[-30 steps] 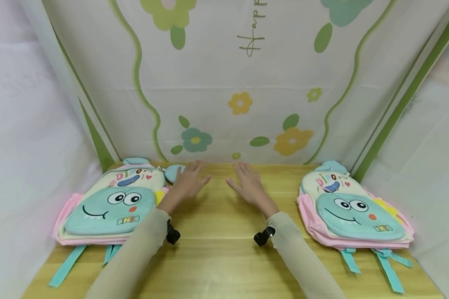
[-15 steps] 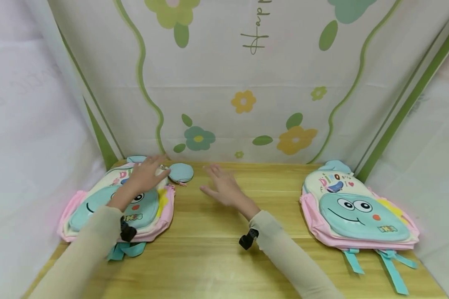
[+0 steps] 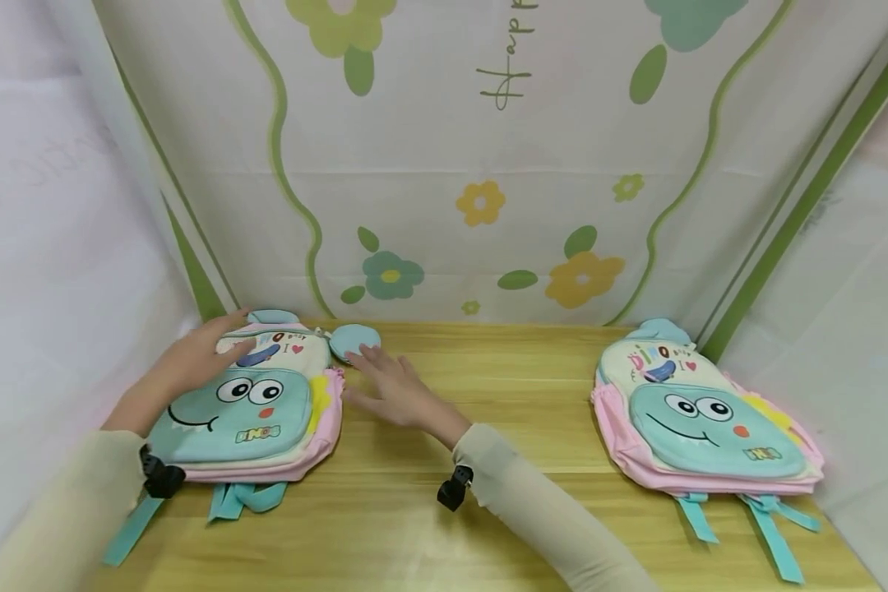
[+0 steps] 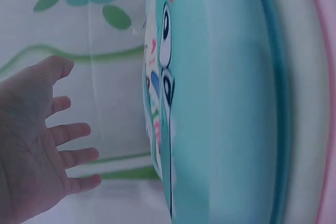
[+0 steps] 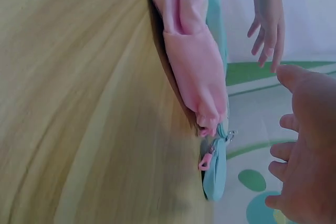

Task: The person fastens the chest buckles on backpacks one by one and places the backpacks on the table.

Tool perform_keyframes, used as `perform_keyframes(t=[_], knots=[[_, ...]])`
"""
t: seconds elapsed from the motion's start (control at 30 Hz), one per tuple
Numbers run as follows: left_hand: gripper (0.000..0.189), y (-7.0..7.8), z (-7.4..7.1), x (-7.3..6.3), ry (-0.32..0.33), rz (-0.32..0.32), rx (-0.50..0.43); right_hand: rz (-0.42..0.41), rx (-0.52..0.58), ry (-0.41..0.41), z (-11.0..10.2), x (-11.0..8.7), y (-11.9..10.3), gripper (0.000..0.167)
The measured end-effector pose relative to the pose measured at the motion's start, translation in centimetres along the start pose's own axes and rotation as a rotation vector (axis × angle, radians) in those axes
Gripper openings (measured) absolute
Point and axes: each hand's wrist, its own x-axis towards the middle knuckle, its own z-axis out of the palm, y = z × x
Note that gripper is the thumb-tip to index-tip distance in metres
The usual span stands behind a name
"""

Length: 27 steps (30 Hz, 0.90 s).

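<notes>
On the table's left lies a child's backpack [image 3: 229, 415] in teal, cream and pink, with a cartoon dinosaur face on its front pocket. My left hand [image 3: 192, 358] is over its upper left side, fingers spread; the left wrist view shows that hand [image 4: 37, 135] apart from the fabric and holding nothing. A small round teal pouch [image 3: 353, 341] is attached by the bag's top right. Just below that pouch is my right hand [image 3: 403, 395], fingers extended. The right wrist view shows it [image 5: 310, 145] holding nothing, beside the bag's pink side pocket [image 5: 194, 61].
A second, matching backpack [image 3: 710, 419] lies at the table's right, its teal straps [image 3: 773, 538] hanging toward the front. Wooden tabletop [image 3: 459, 460] stretches between the bags. A white flowered cloth [image 3: 429, 164] encloses the back and sides.
My left hand has swept left from the table's middle across the left backpack to its far side. My right hand has followed left, from mid-table to near the round pouch. Both backpacks stay put.
</notes>
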Motion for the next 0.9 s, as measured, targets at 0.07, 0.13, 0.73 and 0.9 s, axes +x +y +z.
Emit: perform_keyframes(t=[0.07,0.13,0.73,0.9], knots=[[0.082,-1.1,-0.5,-0.6,-0.019,-0.023,-0.021,0.0,-0.024,-0.006,0.4,0.2,-0.5,0.071],[0.083,-2.0,-0.9,-1.1,-0.03,-0.028,-0.028,-0.002,-0.035,-0.009,0.6,0.3,-0.9,0.071],[0.068,-6.5,-0.7,-5.4,-0.125,-0.068,0.003,-0.013,0.033,-0.097,2.6,1.3,-1.1,0.073],[0.068,-6.9,-0.6,-5.8,-0.107,-0.081,0.008,-0.024,0.014,-0.12,3.3,1.4,-1.3,0.07]])
